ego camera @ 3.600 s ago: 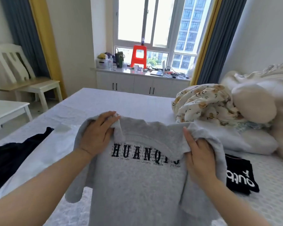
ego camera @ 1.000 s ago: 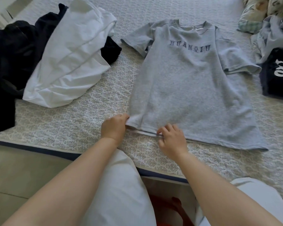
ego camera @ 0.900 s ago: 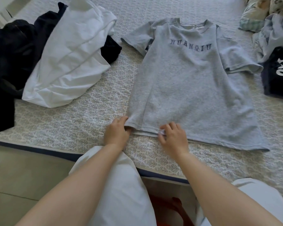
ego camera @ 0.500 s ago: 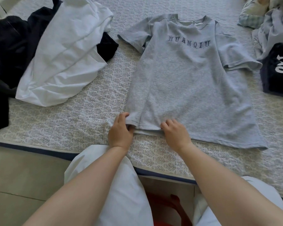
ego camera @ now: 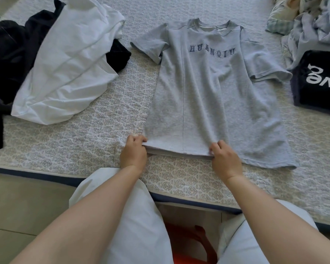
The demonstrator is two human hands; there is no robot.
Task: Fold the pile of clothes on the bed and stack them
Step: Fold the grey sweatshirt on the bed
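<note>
I see the grey shirt [ego camera: 208,96] lying flat on the bed [ego camera: 80,141], print up; my left hand [ego camera: 134,153] pinches its near hem corner, and my right hand [ego camera: 225,160] pinches the hem mid-way

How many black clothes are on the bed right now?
2 at least: a rumpled black garment at far left, partly under the white shirt, and a folded black shirt with white lettering at right. The left heap may hide more.
</note>
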